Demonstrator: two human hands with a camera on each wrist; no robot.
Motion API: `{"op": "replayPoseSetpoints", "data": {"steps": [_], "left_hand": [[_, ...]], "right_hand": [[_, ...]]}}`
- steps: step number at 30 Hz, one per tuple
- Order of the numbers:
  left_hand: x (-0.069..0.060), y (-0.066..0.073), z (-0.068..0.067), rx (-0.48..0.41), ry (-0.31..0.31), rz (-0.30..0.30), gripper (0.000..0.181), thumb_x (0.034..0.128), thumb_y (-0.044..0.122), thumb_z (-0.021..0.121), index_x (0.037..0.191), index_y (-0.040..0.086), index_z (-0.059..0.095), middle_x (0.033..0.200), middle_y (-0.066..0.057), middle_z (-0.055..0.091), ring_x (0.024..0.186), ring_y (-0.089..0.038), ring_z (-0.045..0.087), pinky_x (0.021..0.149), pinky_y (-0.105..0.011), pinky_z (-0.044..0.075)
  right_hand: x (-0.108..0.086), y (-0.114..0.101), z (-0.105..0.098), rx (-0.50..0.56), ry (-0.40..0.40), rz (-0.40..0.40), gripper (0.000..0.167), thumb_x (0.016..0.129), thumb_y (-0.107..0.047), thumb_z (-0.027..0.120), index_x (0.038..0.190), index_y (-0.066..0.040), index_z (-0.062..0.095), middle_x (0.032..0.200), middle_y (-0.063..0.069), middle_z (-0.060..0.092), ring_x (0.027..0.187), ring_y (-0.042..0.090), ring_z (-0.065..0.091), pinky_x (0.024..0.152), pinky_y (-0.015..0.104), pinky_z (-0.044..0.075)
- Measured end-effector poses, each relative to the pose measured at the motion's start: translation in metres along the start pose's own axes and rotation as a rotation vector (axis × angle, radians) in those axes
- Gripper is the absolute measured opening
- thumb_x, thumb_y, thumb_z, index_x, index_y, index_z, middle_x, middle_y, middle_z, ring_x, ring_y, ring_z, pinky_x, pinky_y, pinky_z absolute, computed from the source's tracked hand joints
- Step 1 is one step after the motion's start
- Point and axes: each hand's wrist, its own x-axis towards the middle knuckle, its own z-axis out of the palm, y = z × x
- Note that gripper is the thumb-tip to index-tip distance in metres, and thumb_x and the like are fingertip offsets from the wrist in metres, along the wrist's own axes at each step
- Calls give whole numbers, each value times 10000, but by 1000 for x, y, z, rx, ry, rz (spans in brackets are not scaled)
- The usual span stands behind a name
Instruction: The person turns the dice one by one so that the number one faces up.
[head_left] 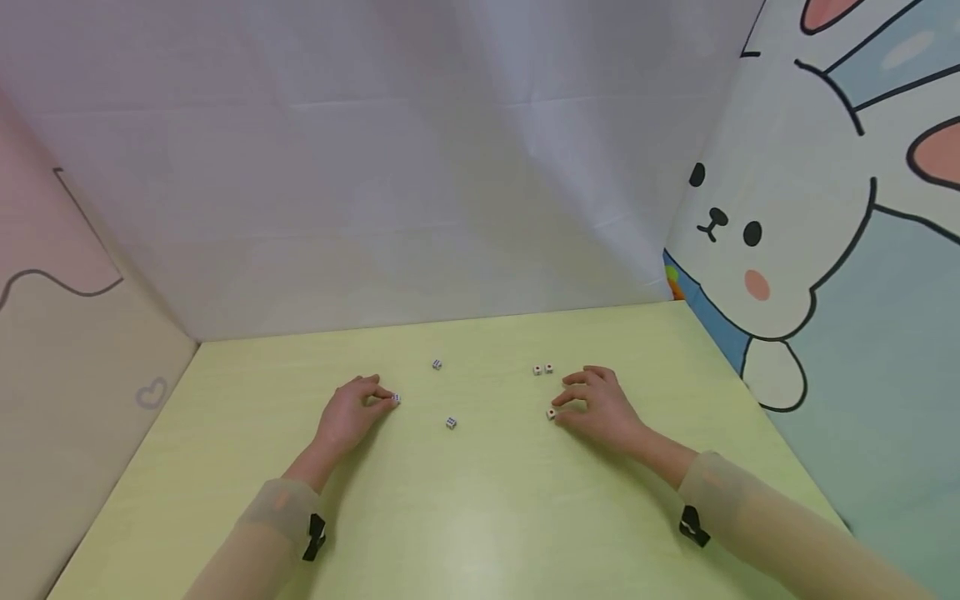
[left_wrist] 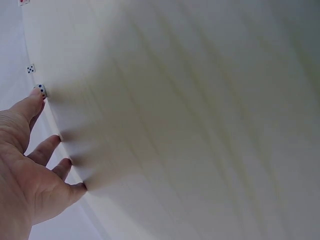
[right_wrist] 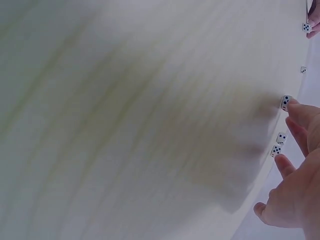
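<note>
- On a pale yellow bench [head_left: 465,533], a small white left-side die [head_left: 397,399] is pinched by the fingertip grip of the left hand [head_left: 349,417].
- A right-side die [head_left: 551,414] is pinched by the grip of the right hand [head_left: 602,412].
- A pair of dice [head_left: 537,370] is seen just beyond it, side by side.
- Between the hands, a farther die [head_left: 437,365] and a nearer die [head_left: 452,423] are left loose, apart.
</note>
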Motion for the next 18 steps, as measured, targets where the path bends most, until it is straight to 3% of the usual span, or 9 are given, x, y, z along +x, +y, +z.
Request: {"op": "replayPoseSetpoints", "data": {"steps": [18], "left_hand": [[4,-3,0,20,-10,26,197,977,234,723,1068,68,777,1479,-273,501,1439,-533,318,1168,-722,141]], "right_hand": [[2,-2,2,19,-16,-2,78,852,-224,850,922,-216,817,1330,149,629,1397,448,323,1147,629,286]]}}
